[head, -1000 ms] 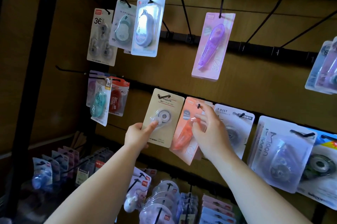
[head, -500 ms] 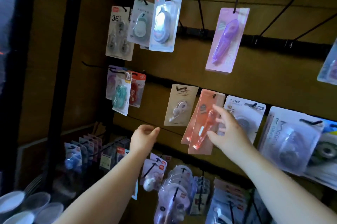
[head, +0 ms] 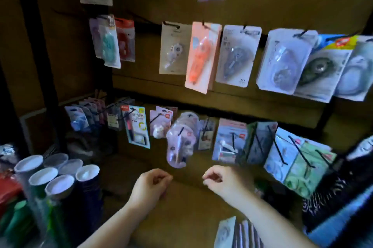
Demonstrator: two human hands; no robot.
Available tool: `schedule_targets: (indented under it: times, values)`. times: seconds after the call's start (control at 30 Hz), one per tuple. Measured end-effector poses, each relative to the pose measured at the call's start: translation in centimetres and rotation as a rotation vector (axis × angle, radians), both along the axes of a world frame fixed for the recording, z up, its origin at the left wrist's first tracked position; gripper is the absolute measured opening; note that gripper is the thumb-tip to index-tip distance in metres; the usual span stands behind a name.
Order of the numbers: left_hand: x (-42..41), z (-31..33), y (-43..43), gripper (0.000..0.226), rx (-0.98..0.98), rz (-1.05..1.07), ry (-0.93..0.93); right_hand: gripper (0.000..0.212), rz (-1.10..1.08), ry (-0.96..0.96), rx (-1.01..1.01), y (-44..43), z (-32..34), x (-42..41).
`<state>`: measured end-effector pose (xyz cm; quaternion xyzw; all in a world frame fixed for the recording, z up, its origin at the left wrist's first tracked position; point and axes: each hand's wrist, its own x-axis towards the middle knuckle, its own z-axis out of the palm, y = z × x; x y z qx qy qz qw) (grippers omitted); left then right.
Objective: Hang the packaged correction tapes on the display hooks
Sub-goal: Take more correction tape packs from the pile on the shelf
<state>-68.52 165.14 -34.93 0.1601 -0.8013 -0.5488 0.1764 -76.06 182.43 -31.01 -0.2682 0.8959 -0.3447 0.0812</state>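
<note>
Both sets of fingers are loosely curled in toward the palms, thumbs near the forefingers, and nothing is held in either. The left hand (head: 150,186) and the right hand (head: 221,182) hang side by side, apart from each other, low in front of the brown display panel (head: 262,5), with bare forearms running back toward the near edge.

Just beyond and between the hands, a round lilac pack (head: 178,144) hangs at the front of a hook in the lower row, not touched by either hand. Farther up, the middle row carries the packaged correction tapes: an orange pack (head: 200,57) tilted a little on its hook, a beige card pack (head: 174,49) just to its left and a grey pack (head: 237,53) just to its right (motion blur hides the print). More blister packs (head: 286,61) crowd the row to the right.

At the near edge, right of centre, a stack of packs (head: 238,231) stands on edge below the right forearm. Well to the left, a cluster of white-topped cups (head: 52,175) stands upright.
</note>
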Motion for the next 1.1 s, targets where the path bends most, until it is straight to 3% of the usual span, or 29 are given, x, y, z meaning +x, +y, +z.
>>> schedule_targets:
  times: [0.13,0.23,0.37,0.5,0.67,0.8,0.97,1.1]
  values:
    - [-0.3,-6.4,2.1,0.025,0.072,-0.027,-0.16,0.034,-0.194,-0.274,-0.02,3.6,-8.8,-1.2]
    - [-1.2,-11.1,3.8,0.022,0.168,-0.081,-0.308,0.023,-0.258,-0.428,0.082,6.3,-14.9,-1.1]
    - [-4.1,-16.6,6.0,0.028,0.275,-0.079,-0.459,0.036,-0.374,-0.521,0.197,9.0,-21.0,-0.8]
    - [-7.0,-21.7,9.0,0.026,0.374,-0.069,-0.549,0.018,-0.504,-0.501,0.246,9.3,-23.4,-2.7]
    - [-8.8,-27.1,11.6,0.035,0.368,-0.124,-0.568,0.026,-0.58,-0.408,0.223,8.6,-26.1,-4.5]
    - [-10.2,-29.3,11.6,0.032,0.495,-0.065,-0.637,0.039,-0.554,-0.297,0.276,7.9,-27.9,-5.7]
    - [-12.3,-30.1,11.5,0.018,0.45,-0.091,-0.591,0.066,-0.558,-0.263,0.456,7.4,-29.4,-7.8]
    - [-14.0,-30.1,12.2,0.026,0.601,-0.09,-0.574,0.069,-0.517,-0.235,0.596,7.9,-30.9,-8.5]
